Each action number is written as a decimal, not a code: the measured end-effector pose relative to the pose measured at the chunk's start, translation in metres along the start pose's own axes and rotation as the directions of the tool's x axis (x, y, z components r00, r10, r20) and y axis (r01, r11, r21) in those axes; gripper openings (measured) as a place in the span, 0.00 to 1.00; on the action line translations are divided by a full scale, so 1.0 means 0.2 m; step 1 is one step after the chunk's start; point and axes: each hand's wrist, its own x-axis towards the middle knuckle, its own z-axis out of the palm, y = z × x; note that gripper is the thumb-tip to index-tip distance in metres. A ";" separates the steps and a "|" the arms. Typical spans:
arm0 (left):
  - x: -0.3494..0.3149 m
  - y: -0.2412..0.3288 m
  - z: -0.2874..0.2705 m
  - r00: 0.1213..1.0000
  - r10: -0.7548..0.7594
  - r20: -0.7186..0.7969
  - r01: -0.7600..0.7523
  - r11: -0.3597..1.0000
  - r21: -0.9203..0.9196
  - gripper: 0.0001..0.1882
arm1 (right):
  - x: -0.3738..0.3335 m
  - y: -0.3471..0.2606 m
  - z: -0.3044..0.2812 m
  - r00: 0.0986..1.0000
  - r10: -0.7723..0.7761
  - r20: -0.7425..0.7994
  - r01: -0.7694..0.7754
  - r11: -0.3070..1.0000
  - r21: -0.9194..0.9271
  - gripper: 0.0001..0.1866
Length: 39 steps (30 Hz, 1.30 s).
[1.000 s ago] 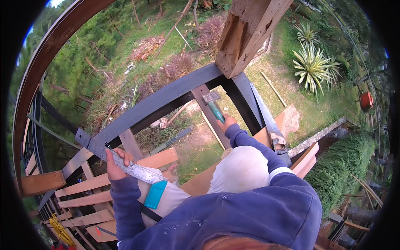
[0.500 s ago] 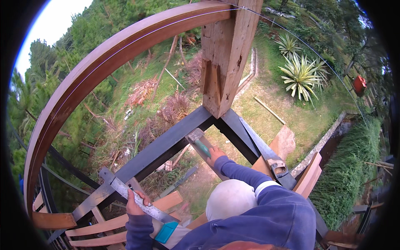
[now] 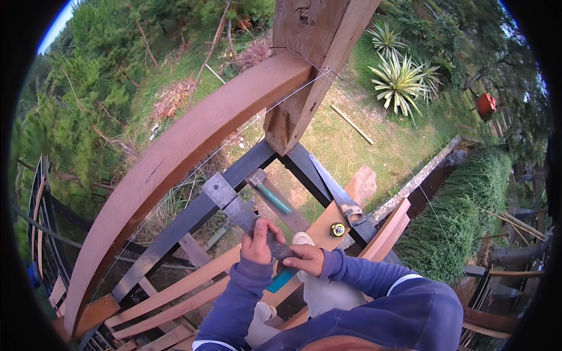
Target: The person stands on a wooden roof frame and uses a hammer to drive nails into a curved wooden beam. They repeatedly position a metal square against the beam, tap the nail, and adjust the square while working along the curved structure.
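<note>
My left hand (image 3: 260, 241) is closed around a flat grey metal bar (image 3: 237, 212) with a wider, holed far end; its exact kind is unclear. A small dark tip shows above the left fingers. Gripping the bar's near part is my right hand (image 3: 307, 260), beside a teal piece (image 3: 282, 279) at that end. A green-handled tool (image 3: 273, 198) lies on a grey plank (image 3: 295, 222) inside the corner of the dark frame; I cannot tell its kind. To the right, a handsaw (image 3: 332, 188) rests along the frame, and a yellow-and-black tape measure (image 3: 338, 230) sits on a wooden board (image 3: 322, 229).
A large curved wooden beam (image 3: 175, 143) runs from the left to a thick wooden post (image 3: 300, 76), with a string (image 3: 298, 90) tied there. Dark beams (image 3: 190, 216) form a raised corner above grassy ground (image 3: 380, 155). Curved wooden slats (image 3: 181, 286) lie lower left.
My right hand has let go of the green-handled tool and come back to the metal bar. My left hand and the bar have moved right. The view has shifted, bringing the tape measure into sight.
</note>
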 end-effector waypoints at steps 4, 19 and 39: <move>0.05 0.11 0.30 1.000 0.028 0.001 -0.028 0.998 0.047 0.21 | -0.28 -0.38 0.11 0.880 0.010 -0.475 0.022 0.998 0.061 0.12; -0.74 -0.27 0.04 0.719 -0.629 -0.296 0.638 0.766 -0.077 0.08 | -0.42 -1.14 -0.51 0.587 -0.363 -0.724 -0.413 0.635 -0.653 0.23; -0.47 0.02 0.21 0.936 -0.347 -0.063 0.342 0.936 -0.078 0.15 | -0.58 -0.86 -0.14 0.813 -0.003 -0.582 -0.244 0.906 -0.345 0.23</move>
